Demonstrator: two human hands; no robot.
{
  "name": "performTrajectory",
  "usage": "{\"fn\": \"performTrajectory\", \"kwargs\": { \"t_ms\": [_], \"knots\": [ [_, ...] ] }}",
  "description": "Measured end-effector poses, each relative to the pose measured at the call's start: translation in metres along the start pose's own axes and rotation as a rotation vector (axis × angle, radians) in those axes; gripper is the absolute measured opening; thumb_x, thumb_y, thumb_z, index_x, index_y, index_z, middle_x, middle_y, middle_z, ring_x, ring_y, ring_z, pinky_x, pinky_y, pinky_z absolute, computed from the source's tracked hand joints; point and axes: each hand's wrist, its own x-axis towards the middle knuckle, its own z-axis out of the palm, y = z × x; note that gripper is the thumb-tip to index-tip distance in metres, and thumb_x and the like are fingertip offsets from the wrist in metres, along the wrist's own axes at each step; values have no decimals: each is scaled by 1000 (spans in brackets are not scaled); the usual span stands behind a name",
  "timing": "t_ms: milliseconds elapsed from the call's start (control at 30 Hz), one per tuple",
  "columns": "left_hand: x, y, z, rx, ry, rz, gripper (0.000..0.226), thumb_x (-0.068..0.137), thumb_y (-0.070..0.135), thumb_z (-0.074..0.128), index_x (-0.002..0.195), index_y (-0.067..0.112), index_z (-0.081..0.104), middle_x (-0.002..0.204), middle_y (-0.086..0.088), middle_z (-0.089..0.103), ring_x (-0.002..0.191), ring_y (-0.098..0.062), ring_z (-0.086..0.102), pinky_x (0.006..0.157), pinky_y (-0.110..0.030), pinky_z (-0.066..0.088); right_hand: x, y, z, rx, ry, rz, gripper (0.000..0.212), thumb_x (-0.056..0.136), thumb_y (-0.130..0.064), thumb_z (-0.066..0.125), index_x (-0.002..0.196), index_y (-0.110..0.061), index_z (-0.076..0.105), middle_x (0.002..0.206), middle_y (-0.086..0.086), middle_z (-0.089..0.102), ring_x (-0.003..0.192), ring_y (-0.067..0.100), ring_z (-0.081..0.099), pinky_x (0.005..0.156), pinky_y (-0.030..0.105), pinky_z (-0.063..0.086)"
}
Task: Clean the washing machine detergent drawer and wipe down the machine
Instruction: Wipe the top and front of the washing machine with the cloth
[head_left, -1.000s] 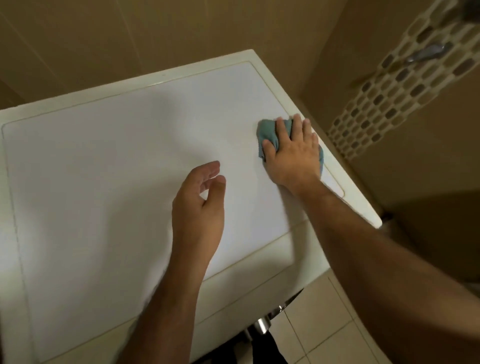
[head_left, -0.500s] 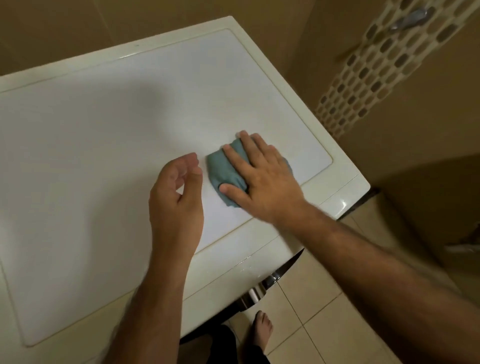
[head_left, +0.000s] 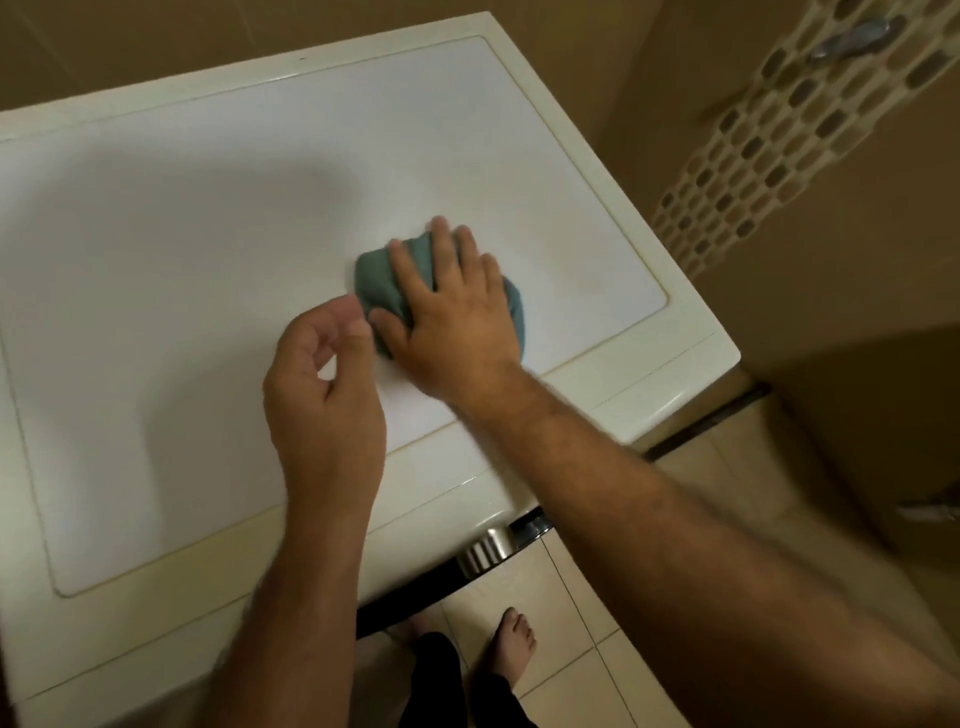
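On top of the washing machine (head_left: 156, 234), near its front edge: the wipe-down step.
One left hand (head_left: 322, 384) hovers loosely curled, holding nothing; one right hand (head_left: 457, 317) presses flat fingers on one teal cloth (head_left: 376, 280). Next probably calls for sweeping toward unwiped corners; the detergent drawer is not visible.

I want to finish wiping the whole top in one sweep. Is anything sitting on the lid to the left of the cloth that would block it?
Only the person's own left hand, which hovers just left of the cloth that the right hand presses flat. Beyond it, the washing machine top shows no objects.
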Motion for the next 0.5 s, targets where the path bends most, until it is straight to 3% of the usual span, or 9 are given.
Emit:
{"fn": "performTrajectory", "kwargs": {
  "t_ms": [100, 233, 500],
  "knots": [
    [-8, 3, 4, -26, 74, 23, 21, 91, 32, 54, 107, 25, 67, 110, 9, 69, 108, -11, 63, 92, -53, 53, -30, 6, -4, 7, -30, -118, 65, 97, -60, 30, 154, -29, 20, 164, 13, 6, 149, 35, 4, 120, 52, 10],
    [-18, 7, 18, -18, 52, 45, 14, 91, 31, 55, 101, 37, 64, 111, 6, 69, 108, -15, 63, 94, -54, 51, -54, 27, -9, 1, -69, -180, 62, 100, -56, 29, 155, -30, 18, 164, 10, 5, 150, 34, 3, 121, 49, 8],
    [-34, 10, 32, 4, -1, 81, 15, 91, 32, 54, 99, 38, 65, 106, 13, 69, 106, -11, 63, 92, -53, 53, -61, 106, -25, -25, -144, -72, 74, 94, -67, 31, 155, -34, 8, 165, 6, -2, 150, 29, -2, 121, 50, 3]
  ]
}}
